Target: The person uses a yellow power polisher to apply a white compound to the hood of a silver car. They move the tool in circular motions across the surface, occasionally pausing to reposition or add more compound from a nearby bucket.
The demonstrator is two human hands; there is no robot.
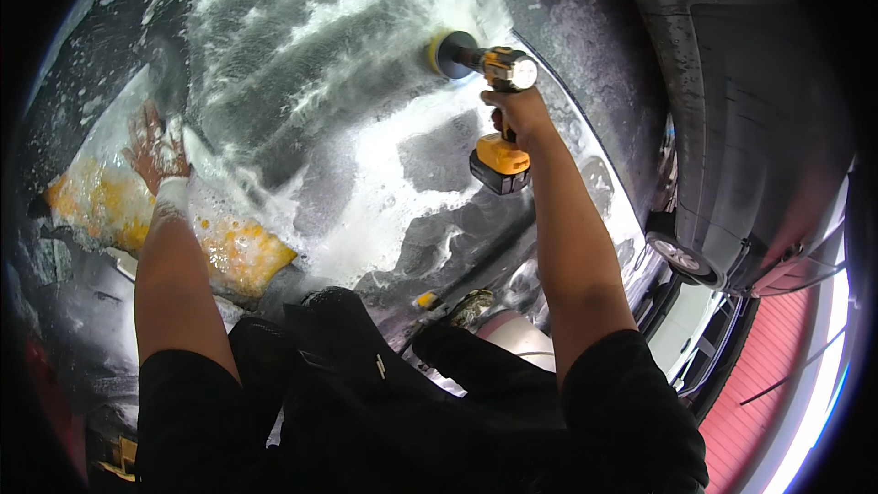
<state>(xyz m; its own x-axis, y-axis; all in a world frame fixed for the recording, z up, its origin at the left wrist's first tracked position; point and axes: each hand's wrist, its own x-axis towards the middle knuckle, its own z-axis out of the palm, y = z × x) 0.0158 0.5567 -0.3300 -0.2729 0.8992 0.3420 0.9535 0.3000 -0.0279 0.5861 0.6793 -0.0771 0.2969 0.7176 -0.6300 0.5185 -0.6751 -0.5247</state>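
Observation:
In my right hand (523,115) is a yellow-and-black cordless drill (501,157), held by its grip with the fingers wrapped round it. A round brush (451,54) is fitted to its front and meets white foam on a wide dark surface (274,101). A bright light glows on the drill. My left hand (159,144), wet with suds, lies flat with fingers spread. Under and beside it is a wet yellow-orange patterned piece (242,256), partly covered by foam; I cannot tell what it is.
A dark vehicle (750,110) stands at the right, its wheel (684,254) low in view. Beyond it are a white vehicle (692,334) and a red ribbed surface (764,393). A rounded pale object (517,337) and a small yellow-and-black item (428,300) are near my legs.

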